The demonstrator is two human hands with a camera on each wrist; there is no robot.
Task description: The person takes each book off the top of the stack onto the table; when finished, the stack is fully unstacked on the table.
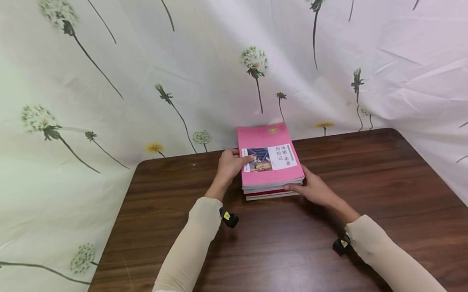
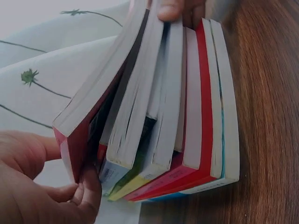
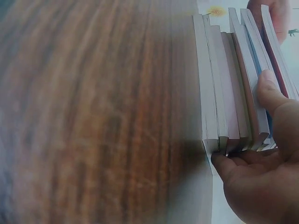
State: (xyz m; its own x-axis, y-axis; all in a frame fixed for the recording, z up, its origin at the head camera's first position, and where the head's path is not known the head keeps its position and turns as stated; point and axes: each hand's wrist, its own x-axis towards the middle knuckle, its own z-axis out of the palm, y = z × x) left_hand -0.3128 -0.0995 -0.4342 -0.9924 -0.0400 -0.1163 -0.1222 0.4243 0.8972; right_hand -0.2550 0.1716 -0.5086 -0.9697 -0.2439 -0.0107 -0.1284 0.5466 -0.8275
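Observation:
A stack of several books point(image 1: 270, 195) lies near the back edge of the table, a pink-covered book point(image 1: 260, 136) on top. My left hand point(image 1: 228, 166) pinches the pink book at its left side, thumb on the cover. In the left wrist view, that hand point(image 2: 44, 182) holds the top book's point(image 2: 96, 100) corner tilted up, with a gap beneath it. A red book point(image 2: 206, 107) shows lower in the stack. At the near right corner my right hand point(image 1: 317, 189) grips the stack. The right wrist view shows its thumb point(image 3: 268, 91) against the page edges and its fingers round the corner.
The dark wood-grain table point(image 1: 270, 260) extends in front of the stack and to both sides. A white cloth with dandelion prints point(image 1: 209, 68) hangs close behind the table's back edge. Small black cameras point(image 1: 230, 218) sit on both wrists.

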